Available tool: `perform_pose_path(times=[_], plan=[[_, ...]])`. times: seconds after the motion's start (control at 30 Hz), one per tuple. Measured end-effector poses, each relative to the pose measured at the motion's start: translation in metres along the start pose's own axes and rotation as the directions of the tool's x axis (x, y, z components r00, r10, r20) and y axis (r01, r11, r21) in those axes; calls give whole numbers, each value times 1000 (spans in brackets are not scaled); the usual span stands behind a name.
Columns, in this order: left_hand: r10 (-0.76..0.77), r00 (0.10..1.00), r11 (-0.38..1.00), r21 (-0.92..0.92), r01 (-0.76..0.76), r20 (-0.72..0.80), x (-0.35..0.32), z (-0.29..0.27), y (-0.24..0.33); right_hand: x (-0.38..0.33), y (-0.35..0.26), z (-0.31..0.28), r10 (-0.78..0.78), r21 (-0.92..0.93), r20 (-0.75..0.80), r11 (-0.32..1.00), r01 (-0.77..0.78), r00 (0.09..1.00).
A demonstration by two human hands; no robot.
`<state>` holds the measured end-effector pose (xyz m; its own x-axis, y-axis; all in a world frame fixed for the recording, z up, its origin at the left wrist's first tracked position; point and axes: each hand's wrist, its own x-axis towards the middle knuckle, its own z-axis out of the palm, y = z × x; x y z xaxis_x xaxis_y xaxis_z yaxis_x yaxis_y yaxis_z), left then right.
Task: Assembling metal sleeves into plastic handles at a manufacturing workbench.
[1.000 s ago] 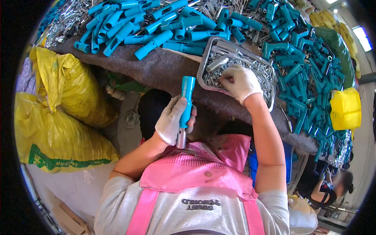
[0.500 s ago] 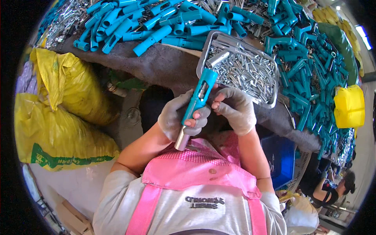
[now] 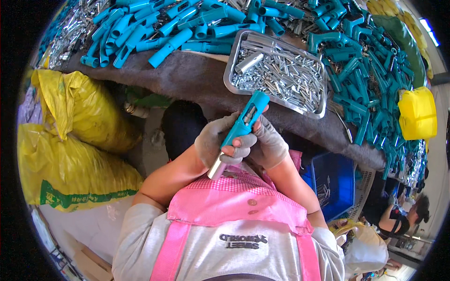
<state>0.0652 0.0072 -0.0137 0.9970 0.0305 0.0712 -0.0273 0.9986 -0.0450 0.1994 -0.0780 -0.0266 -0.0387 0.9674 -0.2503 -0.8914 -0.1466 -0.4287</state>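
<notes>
A teal tubular housing (image 3: 242, 122) is held at a slant in front of my chest, its cut-out slot facing up with metal parts inside. A shiny silver tube (image 3: 217, 167) sticks out of its lower end. My left hand (image 3: 220, 143), in a grey fingertip-free glove, wraps round the housing's lower half. My right hand (image 3: 273, 144), gloved alike, pinches the upper half from the right side. One right fingertip shows past the far edge; the other right fingers are partly hidden behind the housing. Just beyond stands a metal tray (image 3: 228, 77) of small silver pins.
Teal housings (image 3: 171, 48) lie heaped along the bench's far side, more teal parts (image 3: 349, 70) at right. Yellow sacks (image 3: 77, 164) stand at left. A blue bin (image 3: 340, 187) sits below the bench, near a yellow jug (image 3: 417, 114). Another person (image 3: 398, 220) is at far right.
My right hand has moved in from beside the housing and now grips its upper part. The housing has tilted slightly to the right. The whole view has shifted a little.
</notes>
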Motion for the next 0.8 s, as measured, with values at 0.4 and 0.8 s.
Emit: perform_pose_path(times=[0.4, 0.8], plan=[[492, 841, 809, 474, -347, -224, -5, 9, 3, -17, 11, 11, -54, -608, 116, 786, 114, 992], [801, 598, 537, 441, -719, -1, -18, 19, 42, 39, -25, 92, 295, -711, 74, -655, 257, 953]])
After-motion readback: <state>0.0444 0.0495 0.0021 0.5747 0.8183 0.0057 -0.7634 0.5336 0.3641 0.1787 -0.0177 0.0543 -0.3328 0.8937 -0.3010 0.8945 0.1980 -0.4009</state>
